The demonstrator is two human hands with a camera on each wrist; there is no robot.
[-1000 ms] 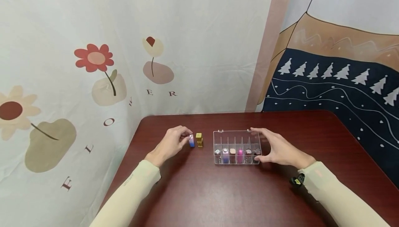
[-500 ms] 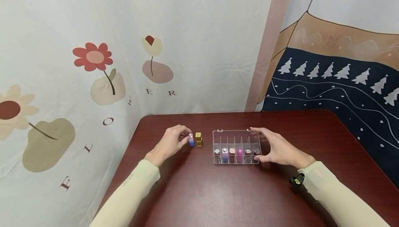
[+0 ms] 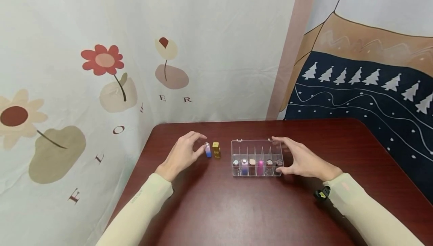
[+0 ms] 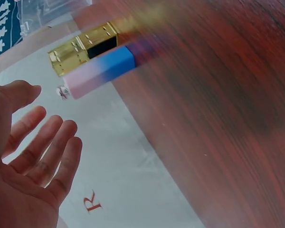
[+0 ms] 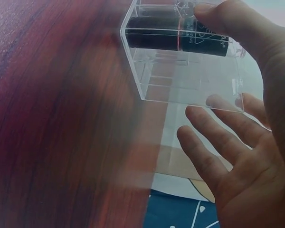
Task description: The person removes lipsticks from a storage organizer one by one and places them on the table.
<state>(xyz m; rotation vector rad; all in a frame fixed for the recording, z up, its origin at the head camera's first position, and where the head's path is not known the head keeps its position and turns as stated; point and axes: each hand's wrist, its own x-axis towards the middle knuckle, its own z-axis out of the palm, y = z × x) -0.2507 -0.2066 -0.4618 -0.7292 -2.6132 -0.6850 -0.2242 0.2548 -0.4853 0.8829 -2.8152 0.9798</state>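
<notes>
A lipstick tube (image 3: 208, 150) fading from pink to blue stands upright on the table, close to my left hand (image 3: 184, 151). In the left wrist view, the fingers of that hand are loosely bent and apart from the pink-and-blue lipstick tube (image 4: 102, 71). A gold lipstick tube (image 3: 216, 150) stands just to its right. My right hand (image 3: 302, 159) holds the right end of a clear divided organizer box (image 3: 257, 144), thumb at the front and fingers behind. Several lipsticks stand in the box's front row, including a bright pink one (image 3: 260, 168). A dark lipstick (image 5: 154, 33) fills the rightmost front compartment.
The dark red wooden table (image 3: 236, 208) carries all these things. Behind it hangs a pale curtain (image 3: 220, 50) printed with flowers, with a dark blue tree-patterned part (image 3: 355, 95) on the right. A black band (image 3: 322, 193) sits at the right wrist.
The left thumb and fingers have come off the pink-and-blue lipstick tube and spread a little, leaving it standing. The right hand and the box have stayed in place.
</notes>
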